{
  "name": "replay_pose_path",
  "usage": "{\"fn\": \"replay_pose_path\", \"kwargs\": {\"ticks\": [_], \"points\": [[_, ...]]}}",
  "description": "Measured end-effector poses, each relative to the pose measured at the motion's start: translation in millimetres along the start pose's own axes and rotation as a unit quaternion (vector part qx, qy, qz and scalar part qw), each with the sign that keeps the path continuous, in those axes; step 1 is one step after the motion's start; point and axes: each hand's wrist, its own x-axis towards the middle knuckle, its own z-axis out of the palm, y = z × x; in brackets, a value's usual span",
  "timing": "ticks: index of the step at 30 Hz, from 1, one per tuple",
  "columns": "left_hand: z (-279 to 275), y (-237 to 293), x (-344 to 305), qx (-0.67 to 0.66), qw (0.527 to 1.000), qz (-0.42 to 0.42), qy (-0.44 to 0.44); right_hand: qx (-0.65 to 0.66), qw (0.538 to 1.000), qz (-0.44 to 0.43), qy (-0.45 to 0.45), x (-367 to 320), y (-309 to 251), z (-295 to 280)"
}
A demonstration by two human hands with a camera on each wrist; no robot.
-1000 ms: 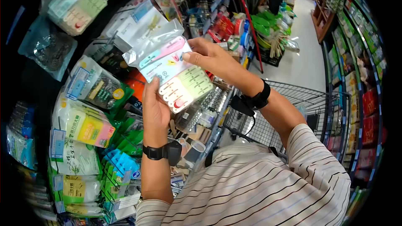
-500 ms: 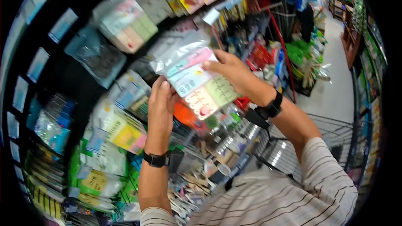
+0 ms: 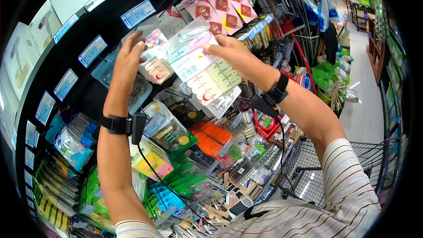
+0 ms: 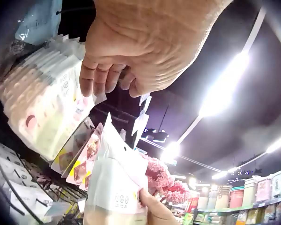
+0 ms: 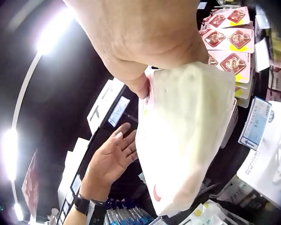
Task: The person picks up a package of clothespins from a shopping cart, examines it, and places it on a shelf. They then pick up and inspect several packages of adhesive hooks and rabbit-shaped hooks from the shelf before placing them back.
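Item: your striped shirt, nearest. Item: your right hand, pinching the upper edge of a pack between thumb and fingers. The pack, clear-topped, with pale pink and green pegs, is held up before the shelf goods. Item: your left hand, raised, fingers loosely bent and released, just beside the hanging packs; whether it touches them you cannot tell. Item: pink cards, hung behind. Item: aisle floor, farthest, to your right.
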Motion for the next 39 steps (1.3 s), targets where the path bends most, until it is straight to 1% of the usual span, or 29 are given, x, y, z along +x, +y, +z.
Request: {"fn": "replay_pose_path", "kwargs": {"ticks": [2, 5, 9, 12, 15, 16, 18, 24, 27, 30, 36, 39], "points": [[-1, 11, 6, 0.043, 0.999, 0.018, 0.008, -0.007, 1.0, -0.011, -0.012, 16, 2, 3], [-7, 8, 14, 0.103, 0.988, 0.11, 0.019, -0.014, 0.999, -0.028, -0.027, 40, 5, 9], [-18, 5, 20, 0.14, 0.974, 0.169, 0.051, 0.003, 0.997, -0.048, -0.054, 62, -1, 23], [-24, 9, 23, 0.165, 0.969, 0.18, 0.039, 0.041, 0.996, -0.049, -0.062, 66, -16, 38], [-25, 15, 23, 0.188, 0.96, 0.203, 0.036, 0.017, 0.995, -0.074, -0.069, 85, -12, 43], [-23, 17, 22, 0.194, 0.957, 0.211, 0.035, 0.032, 0.994, -0.07, -0.074, 91, -10, 44], [-24, 19, 22, 0.209, 0.954, 0.21, 0.041, 0.058, 0.993, -0.061, -0.084, 101, -6, 48], [-25, 13, 28, 0.241, 0.946, 0.208, 0.061, 0.067, 0.995, -0.015, -0.077, 114, -4, 52], [-24, 12, 28, 0.253, 0.946, 0.192, 0.06, 0.071, 0.995, -0.032, -0.069, 120, 2, 53], [-23, 10, 27, 0.254, 0.949, 0.175, 0.061, 0.095, 0.992, -0.018, -0.077, 122, 6, 54], [-29, -3, 26, 0.262, 0.949, 0.159, 0.07, -0.023, 0.998, -0.02, -0.057, 138, 18, 58], [-33, -5, 13, 0.289, 0.942, 0.155, 0.071, -0.081, 0.997, -0.009, -0.019, 150, 25, 65]]}}
